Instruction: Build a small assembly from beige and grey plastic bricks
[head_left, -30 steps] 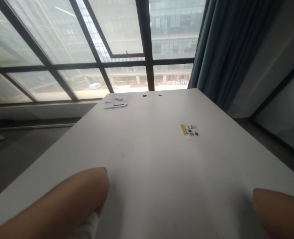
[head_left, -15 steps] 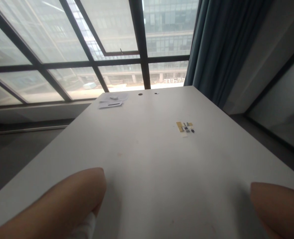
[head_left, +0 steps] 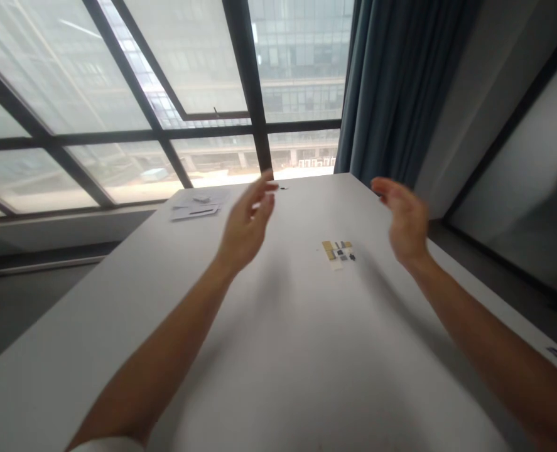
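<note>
Both arms reach forward over a white table (head_left: 297, 351), hands raised above its surface. On the left, my left hand (head_left: 246, 229) has its thumb apart from its slightly bent fingers, with nothing between them. My right hand (head_left: 406, 220) is opposite, fingers loosely curved toward the middle and a little blurred; I see nothing in it. Between the hands and lower in the view lies a small cluster of flat pieces (head_left: 339, 256), yellow, grey, black and white. What they are is too small to tell. Neither hand touches them.
White papers (head_left: 193, 210) with a dark strip and a small item lie at the table's far left corner. A small dark object (head_left: 554, 352) is near the right edge. Windows (head_left: 212, 150) and a blue curtain (head_left: 377, 107) stand beyond the table.
Both hands have come into view and extended forward over the table, where only parts of the arms showed before. The camera view has shifted slightly; the small pieces lie as they were.
</note>
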`<action>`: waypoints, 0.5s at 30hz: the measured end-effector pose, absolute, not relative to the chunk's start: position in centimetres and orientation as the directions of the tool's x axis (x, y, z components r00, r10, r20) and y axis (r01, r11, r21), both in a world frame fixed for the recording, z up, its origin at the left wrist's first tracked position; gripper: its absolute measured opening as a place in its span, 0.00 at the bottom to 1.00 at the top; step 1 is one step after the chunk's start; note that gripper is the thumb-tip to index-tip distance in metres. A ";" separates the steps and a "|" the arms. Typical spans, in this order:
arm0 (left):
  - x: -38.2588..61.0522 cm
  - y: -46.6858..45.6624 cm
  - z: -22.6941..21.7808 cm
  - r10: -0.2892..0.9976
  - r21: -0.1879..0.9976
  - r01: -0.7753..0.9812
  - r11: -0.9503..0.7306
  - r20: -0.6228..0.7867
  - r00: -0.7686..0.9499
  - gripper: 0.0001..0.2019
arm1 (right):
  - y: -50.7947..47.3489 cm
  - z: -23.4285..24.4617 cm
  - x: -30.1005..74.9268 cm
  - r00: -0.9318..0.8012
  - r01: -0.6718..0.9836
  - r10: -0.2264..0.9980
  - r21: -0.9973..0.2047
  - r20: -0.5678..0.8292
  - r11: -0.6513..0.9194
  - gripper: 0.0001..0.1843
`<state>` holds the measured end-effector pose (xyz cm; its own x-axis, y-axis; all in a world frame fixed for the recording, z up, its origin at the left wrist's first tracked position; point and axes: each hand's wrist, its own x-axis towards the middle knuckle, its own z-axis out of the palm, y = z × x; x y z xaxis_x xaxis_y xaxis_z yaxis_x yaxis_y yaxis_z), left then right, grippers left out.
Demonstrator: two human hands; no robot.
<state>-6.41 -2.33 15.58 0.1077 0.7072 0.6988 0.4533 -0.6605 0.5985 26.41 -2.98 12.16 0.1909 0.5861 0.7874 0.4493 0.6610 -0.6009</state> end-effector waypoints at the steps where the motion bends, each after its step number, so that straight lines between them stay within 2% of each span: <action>1: -6.1 -1.6 14.0 0.754 0.615 0.485 -0.622 0.638 0.159 0.22 | -1.9 10.8 26.4 0.175 0.476 0.637 -0.631 0.751 0.613 0.20; 4: -5.4 0.7 7.4 0.875 0.597 0.652 -0.468 0.415 0.249 0.20 | 1.5 5.1 27.0 0.169 0.591 0.831 -0.729 0.530 0.345 0.21; 7: -5.6 2.2 1.4 0.887 0.470 0.769 -0.433 0.372 0.272 0.20 | 4.1 -0.2 28.7 0.225 0.700 0.876 -0.696 0.426 0.159 0.22; 10: -6.2 2.4 -1.5 0.872 0.359 0.820 -0.446 0.381 0.308 0.20 | 5.4 -3.1 30.2 0.200 0.793 0.888 -0.600 0.414 0.101 0.25; 15: -6.3 2.0 -1.8 0.867 0.259 0.853 -0.453 0.353 0.353 0.19 | 5.9 -4.7 31.3 0.125 0.850 0.909 -0.515 0.399 0.109 0.25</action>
<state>-6.33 2.02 -1.82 0.3527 0.8668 0.3525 0.8532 -0.4526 0.2591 31.26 5.94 -4.74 0.1247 0.9086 0.3987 0.8501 0.1093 -0.5152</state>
